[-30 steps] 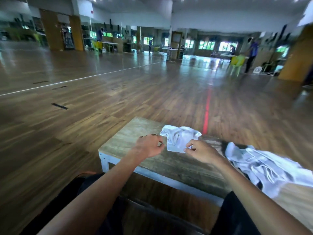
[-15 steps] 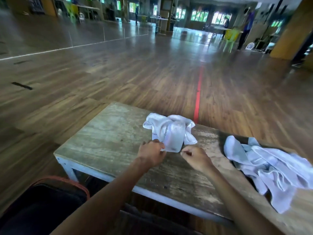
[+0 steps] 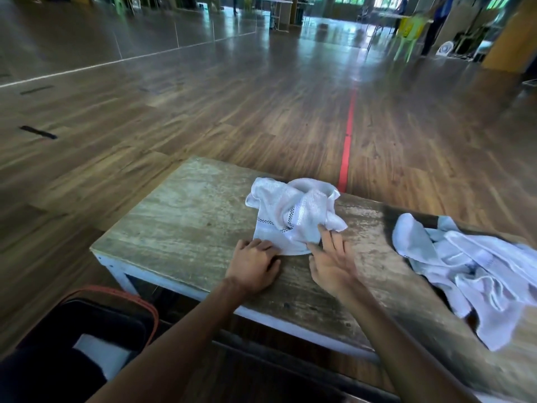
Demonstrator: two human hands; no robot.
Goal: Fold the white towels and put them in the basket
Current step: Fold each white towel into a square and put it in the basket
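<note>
- Head view: the left hand curls its fingers onto the near corner of the crumpled towel. The right hand has straight fingers touching the towel's near edge.
- That towel sits bunched on the wooden table, with no fold made yet, I'd say.
- A heap of white towels waits well to the right, unfolded.
- A black, orange-rimmed container by the table's left end may be the basket; I cannot tell.

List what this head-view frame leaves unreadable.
1. Towel pile: head view, cut off by the right edge; count unclear.
2. Orange-rimmed container: head view, partly behind the leg.
3. Left hand: head view, curled fingers hide whether it pinches the crumpled towel.
4. Far figures: head view, small and blurred.
</note>
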